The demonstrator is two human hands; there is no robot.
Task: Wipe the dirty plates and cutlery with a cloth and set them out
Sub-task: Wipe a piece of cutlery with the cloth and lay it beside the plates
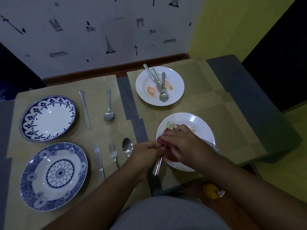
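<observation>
Left hand (pixel 146 153): fingers curled round the handle of a fork (pixel 157 168), above the table's near edge.
Right hand (pixel 184 143): closed over a red cloth (pixel 171 156) wrapped round the fork's middle.
Fork: tilted over the near white plate (pixel 202 130), tines toward the far edge.
Near white plate: right side, close to the near edge.
Far white plate (pixel 176 83): stained, cutlery (pixel 163 90) inside, by the far edge.
Blue plates (pixel 48 118): two, left side.

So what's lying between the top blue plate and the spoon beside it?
A table knife lies there, apart from both the blue plate and the spoon, as the head view shows.
</observation>
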